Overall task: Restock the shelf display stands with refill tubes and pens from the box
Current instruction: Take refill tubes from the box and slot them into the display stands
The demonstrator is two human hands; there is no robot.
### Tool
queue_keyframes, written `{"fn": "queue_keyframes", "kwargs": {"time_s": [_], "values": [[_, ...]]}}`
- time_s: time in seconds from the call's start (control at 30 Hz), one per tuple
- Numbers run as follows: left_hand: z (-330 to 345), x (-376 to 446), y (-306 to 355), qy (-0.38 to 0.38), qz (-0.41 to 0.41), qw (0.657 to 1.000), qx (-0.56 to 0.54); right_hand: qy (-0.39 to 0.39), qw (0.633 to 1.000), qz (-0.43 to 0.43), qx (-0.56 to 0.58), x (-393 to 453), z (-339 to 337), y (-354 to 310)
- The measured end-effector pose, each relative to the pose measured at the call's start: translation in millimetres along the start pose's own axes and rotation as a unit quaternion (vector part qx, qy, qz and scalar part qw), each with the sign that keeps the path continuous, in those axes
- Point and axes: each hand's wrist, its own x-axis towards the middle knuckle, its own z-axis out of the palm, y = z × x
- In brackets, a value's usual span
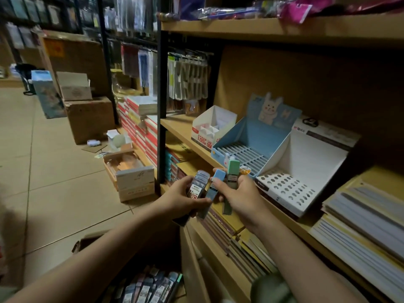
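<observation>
Sorting refill tubes in hand before the blue display stand point(251, 136) is loaded.
Clear tubes point(196, 186) are gripped by the left hand point(185, 200), blue tube point(215, 186) and green tube point(231, 176) by the right hand point(238, 195); stand slots lie at one o'clock, the box point(150, 283) at six.

I stand in a stationery shop: tan wooden shelves point(273, 29) carrying cardboard display stands point(251, 136), stacked paper notebooks point(360, 232), packets hanging on black racks point(188, 77), brown cartons point(89, 119) on the tiled floor point(43, 182).

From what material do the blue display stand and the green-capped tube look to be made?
Blue display stand: likely printed cardboard, matte, with folded flat panels and a die-cut rabbit header. Green-capped tube in the right hand: probably plastic, with an opaque, smooth cap.
</observation>
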Motion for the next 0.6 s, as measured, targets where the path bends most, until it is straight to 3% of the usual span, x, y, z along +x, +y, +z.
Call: {"fn": "queue_keyframes", "kwargs": {"time_s": [0.23, 0.33, 0.47, 0.6], "values": [[-10, 8, 30, -0.016, 0.034, 0.998, -0.041, 0.034, 0.999, 0.006, 0.028, 15, -4, -50], [-22, 11, 34, -0.016, 0.046, 0.998, -0.043, 0.091, 0.993, -0.054, -0.060, 28, -19, -74], [-34, 27, 35, 0.020, 0.054, 0.997, -0.055, 0.184, 0.933, -0.155, -0.267, 53, -44, -109], [-38, 47, 35, 0.006, 0.070, 0.996, -0.046, 0.256, 0.838, -0.184, -0.446, 87, -63, -122]]}}
